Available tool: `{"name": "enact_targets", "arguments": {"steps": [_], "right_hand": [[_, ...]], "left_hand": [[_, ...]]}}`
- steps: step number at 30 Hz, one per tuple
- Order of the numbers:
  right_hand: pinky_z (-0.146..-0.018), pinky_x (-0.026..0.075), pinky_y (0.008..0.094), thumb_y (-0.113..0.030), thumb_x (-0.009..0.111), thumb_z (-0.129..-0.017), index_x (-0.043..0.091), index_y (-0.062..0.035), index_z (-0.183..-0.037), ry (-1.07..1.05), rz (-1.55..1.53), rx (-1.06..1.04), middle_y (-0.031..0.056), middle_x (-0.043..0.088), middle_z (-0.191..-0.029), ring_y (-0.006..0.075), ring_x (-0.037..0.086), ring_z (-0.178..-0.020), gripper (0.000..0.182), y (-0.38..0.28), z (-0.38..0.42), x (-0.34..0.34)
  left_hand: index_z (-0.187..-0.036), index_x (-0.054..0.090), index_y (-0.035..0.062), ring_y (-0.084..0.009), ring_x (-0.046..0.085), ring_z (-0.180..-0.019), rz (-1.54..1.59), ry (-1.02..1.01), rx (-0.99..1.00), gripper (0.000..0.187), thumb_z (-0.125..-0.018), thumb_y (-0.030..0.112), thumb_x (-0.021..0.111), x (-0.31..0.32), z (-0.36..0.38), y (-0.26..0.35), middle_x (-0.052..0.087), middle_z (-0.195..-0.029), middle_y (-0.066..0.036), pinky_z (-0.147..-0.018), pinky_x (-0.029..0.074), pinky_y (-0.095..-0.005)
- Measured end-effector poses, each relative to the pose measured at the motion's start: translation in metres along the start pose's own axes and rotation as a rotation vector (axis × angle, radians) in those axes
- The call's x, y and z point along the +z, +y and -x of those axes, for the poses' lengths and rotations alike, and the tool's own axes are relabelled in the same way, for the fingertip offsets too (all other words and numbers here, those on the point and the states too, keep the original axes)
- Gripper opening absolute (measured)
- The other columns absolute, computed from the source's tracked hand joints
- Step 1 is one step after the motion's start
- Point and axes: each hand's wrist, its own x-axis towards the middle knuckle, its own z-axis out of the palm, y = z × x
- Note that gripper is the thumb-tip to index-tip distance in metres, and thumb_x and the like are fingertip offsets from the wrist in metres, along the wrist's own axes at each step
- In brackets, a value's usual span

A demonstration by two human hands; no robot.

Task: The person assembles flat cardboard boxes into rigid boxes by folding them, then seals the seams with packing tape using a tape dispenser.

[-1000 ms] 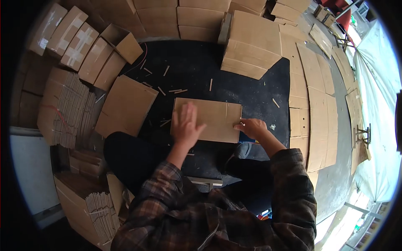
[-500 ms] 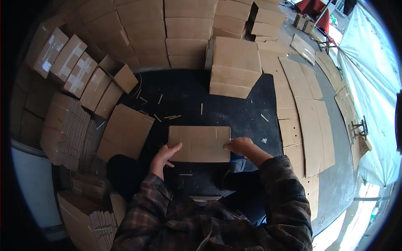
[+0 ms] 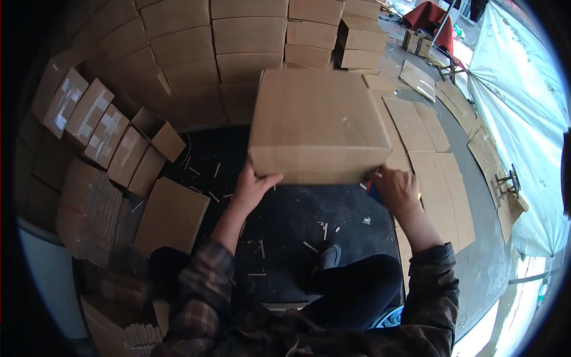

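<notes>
A closed cardboard box [image 3: 315, 119] is held out in front of me, its broad top and near side facing me. My left hand [image 3: 253, 189] grips its lower left corner, thumb along the near bottom edge. At the lower right corner, my right hand [image 3: 398, 190] is closed with curled fingers against the box. A small blue object [image 3: 373, 189] shows beside those fingers, mostly hidden; I cannot tell what it is. Under the box lies a dark mat [image 3: 291, 220] scattered with small light strips.
Stacked cardboard boxes [image 3: 247, 35] form a wall at the back. On the left are taped boxes [image 3: 107, 138], an open box [image 3: 160, 134], a flat cardboard piece [image 3: 172, 215] and bundled flat cardboard [image 3: 98, 208]. Cardboard sheets [image 3: 437, 184] cover the floor to the right, near a pale plastic sheet [image 3: 517, 119].
Both hands have moved forward and up with the box, which now shows its near side and looks larger. It covers where another box stood behind. My view has shifted slightly.
</notes>
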Motion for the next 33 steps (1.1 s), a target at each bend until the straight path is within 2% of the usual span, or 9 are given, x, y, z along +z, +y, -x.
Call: {"name": "enact_targets", "arguments": {"steps": [4,9,20,23,26,28,29,31,33], "right_hand": [[-0.061,0.054,0.0431,-0.035,0.047,-0.094,0.058,-0.0115,-0.102,0.163,0.113,-0.024,0.0121,0.068,-0.072,0.0313,0.069,-0.071,0.028,0.027,-0.084,0.017],[-0.062,0.055,0.0413,-0.031,0.042,-0.095,0.058,-0.0124,-0.107,0.146,0.157,0.012,0.0106,0.070,-0.076,0.0301,0.070,-0.073,0.027,0.032,-0.171,0.047],[-0.073,0.055,0.0435,-0.032,0.049,-0.093,0.055,-0.0150,-0.119,-0.009,0.069,0.143,0.0116,0.071,-0.091,0.0316,0.069,-0.088,0.032,0.020,-0.238,0.143],[-0.075,0.054,0.0455,-0.038,0.051,-0.092,0.054,-0.0175,-0.122,-0.129,0.046,0.149,0.0129,0.071,-0.094,0.0328,0.069,-0.090,0.036,0.019,-0.230,0.140],[-0.077,0.053,0.0465,-0.044,0.055,-0.090,0.060,-0.0162,-0.117,-0.109,-0.026,0.135,0.0156,0.070,-0.096,0.0346,0.068,-0.093,0.039,0.022,-0.203,0.142],[-0.078,0.053,0.0469,-0.046,0.057,-0.089,0.064,-0.0138,-0.114,-0.117,-0.007,0.134,0.0166,0.070,-0.096,0.0351,0.067,-0.093,0.041,0.026,-0.175,0.146],[-0.079,0.052,0.0475,-0.049,0.057,-0.088,0.066,-0.0121,-0.106,-0.172,-0.024,0.155,0.0177,0.069,-0.097,0.0363,0.066,-0.094,0.042,0.026,-0.162,0.150],[-0.081,0.052,0.0464,-0.051,0.060,-0.085,0.070,-0.0079,-0.096,-0.273,-0.032,0.174,0.0193,0.069,-0.099,0.0366,0.066,-0.096,0.046,0.016,-0.129,0.146],[-0.083,0.053,0.0435,-0.051,0.063,-0.083,0.071,-0.0058,-0.098,-0.352,-0.023,0.121,0.0193,0.069,-0.101,0.0344,0.067,-0.097,0.049,0.007,-0.096,0.137]], "left_hand": [[-0.138,0.038,0.0059,-0.0194,0.057,-0.113,-0.075,-0.034,0.113,0.072,-0.078,0.009,0.077,0.022,-0.113,-0.025,0.060,-0.121,-0.010,-0.094,0.047,-0.0333],[-0.143,0.032,0.0075,-0.0171,0.049,-0.120,-0.004,-0.085,0.223,0.078,-0.079,0.009,0.077,0.028,-0.205,-0.052,0.053,-0.130,-0.007,-0.102,0.041,-0.0331],[-0.149,0.019,0.0104,-0.0211,0.045,-0.127,-0.125,-0.090,0.221,0.093,-0.078,0.015,0.078,0.022,-0.271,-0.123,0.046,-0.139,-0.011,-0.105,0.038,-0.0354],[-0.150,0.015,0.0102,-0.0258,0.045,-0.129,-0.151,-0.060,0.225,0.098,-0.076,0.020,0.079,0.022,-0.263,-0.123,0.045,-0.140,-0.015,-0.106,0.037,-0.0362],[-0.151,0.010,0.0060,-0.0341,0.043,-0.131,-0.500,0.122,-0.035,0.109,-0.072,0.033,0.080,0.018,-0.216,-0.131,0.042,-0.141,-0.025,-0.107,0.036,-0.0387],[-0.148,0.023,0.0030,-0.0323,0.048,-0.127,-0.447,0.009,-0.134,0.096,-0.074,0.030,0.078,0.010,-0.173,-0.154,0.046,-0.138,-0.025,-0.103,0.040,-0.0377],[-0.145,0.030,0.0019,-0.0309,0.051,-0.124,-0.407,-0.052,-0.195,0.089,-0.075,0.029,0.077,0.005,-0.150,-0.165,0.049,-0.136,-0.024,-0.101,0.043,-0.0370],[-0.144,0.034,0.0008,-0.0240,0.058,-0.114,-0.222,-0.395,-0.477,0.075,-0.084,0.021,0.073,-0.010,-0.098,-0.156,0.052,-0.133,-0.024,-0.090,0.048,-0.0330],[-0.139,0.043,0.0001,-0.0211,0.059,-0.111,-0.388,-0.416,-0.555,0.070,-0.083,0.028,0.073,-0.022,-0.045,-0.170,0.056,-0.130,-0.021,-0.088,0.048,-0.0312]]}}
